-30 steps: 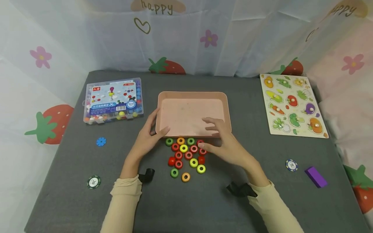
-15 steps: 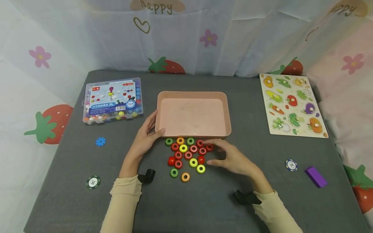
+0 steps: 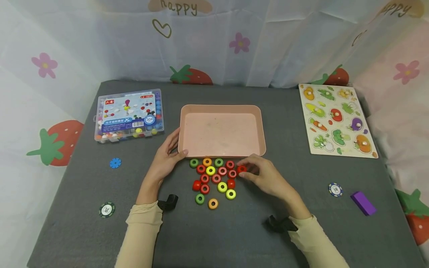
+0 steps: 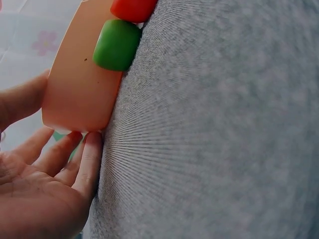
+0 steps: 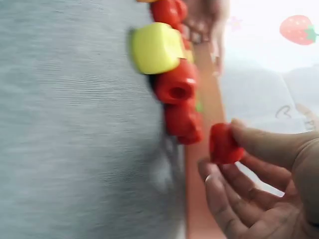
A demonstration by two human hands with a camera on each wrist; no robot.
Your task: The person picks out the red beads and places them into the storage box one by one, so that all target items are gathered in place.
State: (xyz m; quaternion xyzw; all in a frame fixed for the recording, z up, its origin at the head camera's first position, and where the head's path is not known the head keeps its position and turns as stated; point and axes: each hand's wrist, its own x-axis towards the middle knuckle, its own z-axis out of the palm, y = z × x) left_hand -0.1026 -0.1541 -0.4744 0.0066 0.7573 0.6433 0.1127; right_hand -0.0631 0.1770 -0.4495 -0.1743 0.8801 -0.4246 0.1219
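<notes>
A shallow pink tray (image 3: 221,130) lies in the middle of the grey table. My left hand (image 3: 165,158) holds its near left corner; in the left wrist view the thumb is at the rim and the fingers (image 4: 89,159) rest against the end wall. My right hand (image 3: 268,178) pinches a red ring bead (image 5: 224,143) between thumb and fingertips, just off the tray's near right side. Several more ring beads, such as a yellow bead (image 3: 222,187), a green bead (image 4: 117,45) and an orange bead (image 3: 213,203), lie in a loose cluster before the tray.
A clear box of coloured parts (image 3: 129,116) lies back left, a vegetable puzzle board (image 3: 337,121) back right. To the left are a blue disc (image 3: 115,163) and a green-edged chip (image 3: 107,209); to the right, a blue-edged chip (image 3: 335,190) and a purple block (image 3: 364,203).
My right hand has come back from over the tray to the cluster's right side and now pinches a red ring bead there. The left hand's thumb has drawn back slightly toward the tray's corner.
</notes>
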